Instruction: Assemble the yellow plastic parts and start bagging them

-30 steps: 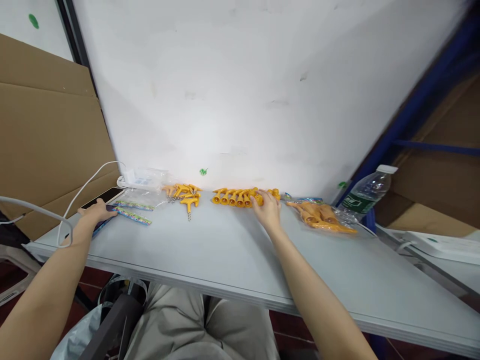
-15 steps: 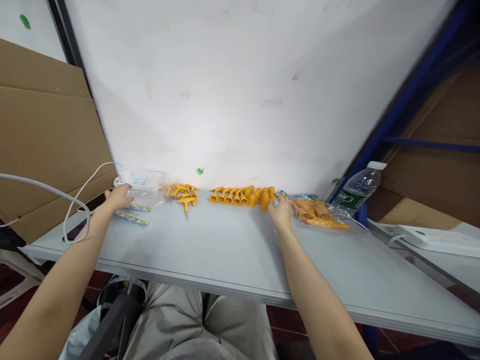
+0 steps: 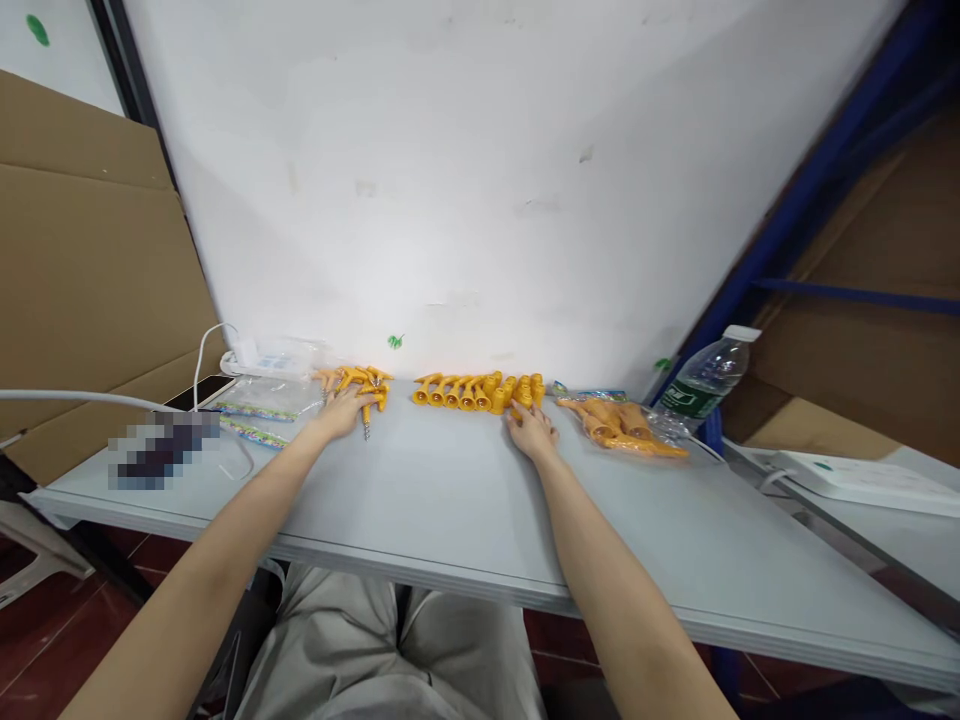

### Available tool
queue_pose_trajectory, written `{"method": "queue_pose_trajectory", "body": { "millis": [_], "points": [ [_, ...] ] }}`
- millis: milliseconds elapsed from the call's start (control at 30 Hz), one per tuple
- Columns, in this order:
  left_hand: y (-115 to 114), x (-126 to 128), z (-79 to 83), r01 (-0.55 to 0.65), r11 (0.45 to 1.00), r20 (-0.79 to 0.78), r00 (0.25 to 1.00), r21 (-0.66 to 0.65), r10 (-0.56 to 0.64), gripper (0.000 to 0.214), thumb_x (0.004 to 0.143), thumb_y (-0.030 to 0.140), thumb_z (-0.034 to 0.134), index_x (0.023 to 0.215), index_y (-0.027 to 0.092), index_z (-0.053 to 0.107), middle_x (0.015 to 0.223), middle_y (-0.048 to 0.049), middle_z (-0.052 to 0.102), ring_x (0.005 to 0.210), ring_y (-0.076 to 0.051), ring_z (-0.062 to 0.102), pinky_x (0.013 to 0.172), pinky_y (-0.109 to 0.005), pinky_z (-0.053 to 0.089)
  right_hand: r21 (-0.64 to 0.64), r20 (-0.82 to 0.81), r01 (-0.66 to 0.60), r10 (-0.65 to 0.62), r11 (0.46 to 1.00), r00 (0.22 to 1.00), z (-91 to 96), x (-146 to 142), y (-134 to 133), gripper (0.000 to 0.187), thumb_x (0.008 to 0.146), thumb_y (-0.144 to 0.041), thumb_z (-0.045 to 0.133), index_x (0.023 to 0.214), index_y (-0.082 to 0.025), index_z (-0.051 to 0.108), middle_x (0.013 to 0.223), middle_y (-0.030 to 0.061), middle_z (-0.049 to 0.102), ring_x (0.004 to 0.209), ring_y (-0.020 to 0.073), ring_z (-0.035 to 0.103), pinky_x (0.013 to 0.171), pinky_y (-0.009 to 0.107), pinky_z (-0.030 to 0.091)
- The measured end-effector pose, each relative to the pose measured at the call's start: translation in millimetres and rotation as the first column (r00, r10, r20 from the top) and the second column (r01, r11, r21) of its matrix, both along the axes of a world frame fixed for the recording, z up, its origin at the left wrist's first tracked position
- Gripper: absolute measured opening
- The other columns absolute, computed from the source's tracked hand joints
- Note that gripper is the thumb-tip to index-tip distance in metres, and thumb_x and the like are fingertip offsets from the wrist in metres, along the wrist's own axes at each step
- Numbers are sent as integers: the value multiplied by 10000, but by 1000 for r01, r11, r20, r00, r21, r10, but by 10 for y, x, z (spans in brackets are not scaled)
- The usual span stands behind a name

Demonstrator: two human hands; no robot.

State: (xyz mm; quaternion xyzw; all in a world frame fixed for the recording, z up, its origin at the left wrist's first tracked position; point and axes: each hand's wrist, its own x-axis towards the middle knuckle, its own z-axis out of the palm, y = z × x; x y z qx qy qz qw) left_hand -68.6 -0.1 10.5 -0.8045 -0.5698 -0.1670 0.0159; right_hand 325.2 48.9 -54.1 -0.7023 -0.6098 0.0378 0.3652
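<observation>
My left hand point(image 3: 341, 411) reaches to a small heap of yellow plastic pieces with metal chains point(image 3: 358, 384) at the back of the grey table point(image 3: 450, 500); its fingers lie on the heap, and I cannot tell if they grip any. My right hand point(image 3: 531, 432) rests on the table just in front of a row of yellow pieces point(image 3: 480, 390), fingertips touching the right end of the row, fingers spread. A clear bag of orange pieces point(image 3: 626, 427) lies to the right of that hand.
A white wall panel point(image 3: 480, 200) stands behind the table. At the left lie clear bags point(image 3: 277, 395), colourful strips point(image 3: 251, 432), a white power strip point(image 3: 255, 358), a cable and a phone point(image 3: 206, 390). A water bottle point(image 3: 701, 385) stands right. Cardboard point(image 3: 90, 270) leans left.
My left hand moved right from the phone and bags to the heap of chained yellow pieces. My right hand went right to the bag of orange pieces, then came back to the row.
</observation>
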Motion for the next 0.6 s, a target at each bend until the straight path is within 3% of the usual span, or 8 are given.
{"method": "queue_pose_trajectory", "body": {
  "millis": [200, 333, 500, 600],
  "points": [
    [139, 35, -45, -35, 999, 3, 999, -40, 36, 387, 794, 98, 427, 1033, 247, 693, 1202, -77, 632, 1234, -245, 493, 1119, -589, 180, -67, 29, 71, -69, 995, 997, 168, -108, -141, 460, 858, -357, 467, 1288, -241, 586, 1389, 183, 465, 1288, 361, 418, 1025, 614, 298],
    [170, 20, -38, -48, 999, 1, 999, -14, 48, 342, 775, 62, 429, 924, 226, 689, 1048, -55, 667, 1194, -236, 514, 1127, -573, 169, 28, -32, 59, -58, 998, 998, 356, -194, -283, 416, 884, -336, 404, 1233, -206, 588, 1255, 181, 528, 1205, 324, 491, 1020, 556, 337],
    [169, 42, -20, -102, 992, 143, 985, 67, 92, 310, 775, 45, 468, 946, 204, 673, 1004, -93, 662, 1113, -268, 555, 1074, -557, 284, 206, -113, -55, 80, 977, 990, 544, -337, -366, 345, 882, -267, 360, 1150, -189, 563, 1180, 165, 551, 1120, 275, 526, 962, 463, 416],
    [150, 159, 12, -147, 984, 336, 936, 101, 105, 265, 780, 65, 513, 962, 196, 654, 1005, -106, 658, 1044, -274, 580, 1003, -534, 377, 363, -97, -212, 263, 907, 960, 681, -528, -399, 365, 871, -278, 396, 1209, -211, 516, 1217, 145, 565, 1173, 265, 496, 991, 438, 399]
  ]
}}
